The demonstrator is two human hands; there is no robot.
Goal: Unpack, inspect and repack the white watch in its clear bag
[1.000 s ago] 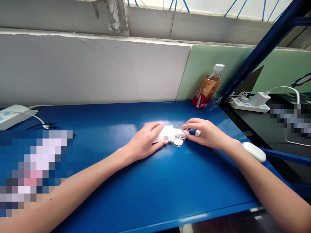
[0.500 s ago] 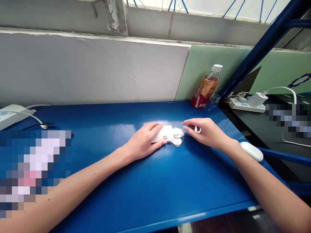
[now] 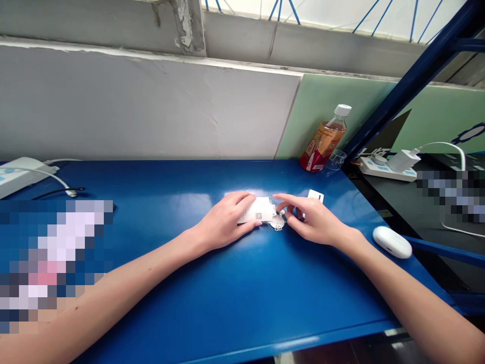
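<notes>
My left hand (image 3: 229, 217) lies closed around a flat white packet (image 3: 261, 210) with a small square code printed on it, fingers along the far edge and thumb along the near edge. From the packet's right end sticks out a round, shiny whitish piece with a small chain (image 3: 278, 222); its kind is unclear. My right hand (image 3: 308, 215) is at that end, its index finger stretched over it and its thumb apart from the index. Whether its other fingertips touch the small piece is partly hidden. Behind the right hand, a small white card-like thing (image 3: 316, 195) shows on the table.
On the blue table (image 3: 227, 303), a drink bottle (image 3: 324, 144) stands at the back right beside a clear plastic cup (image 3: 335, 161). A white rounded case (image 3: 392, 242) lies near the right edge. Power strips (image 3: 22, 174) with cables are at left and beyond the right edge.
My right hand has moved left and slightly down to the packet's right end. The card-like thing behind it shows more. My left hand keeps its hold; the view has shifted slightly.
</notes>
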